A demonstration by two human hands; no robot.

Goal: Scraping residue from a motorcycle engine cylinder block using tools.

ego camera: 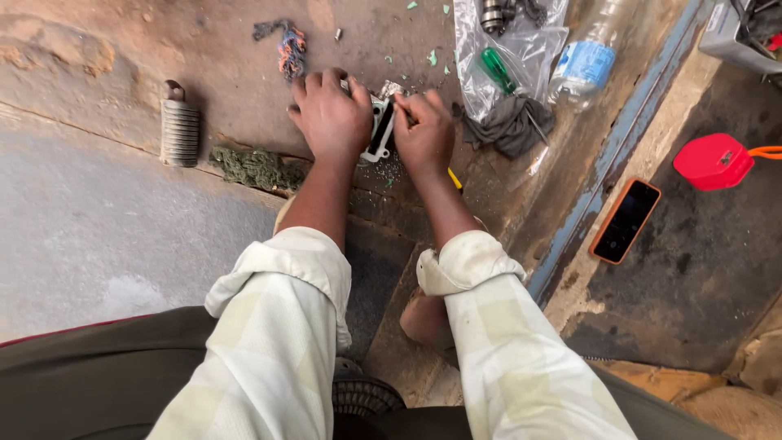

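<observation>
My left hand (330, 114) presses down on a small metal part (381, 126) with a dark opening, holding it on the dirty step. My right hand (423, 130) grips a thin tool with a yellow handle (454, 179), its tip hidden against the part's right side. Both hands touch the part, and my fingers cover most of it. Pale green flakes (432, 59) lie scattered just beyond it.
A ribbed metal footpeg (179, 126) and a greasy rag (257, 167) lie left. A plastic bag (509, 49) with a green-handled screwdriver (497, 71), a grey cloth (513, 124) and a plastic bottle (582, 65) sit right. A phone (625, 220) and red container (713, 161) lie farther right.
</observation>
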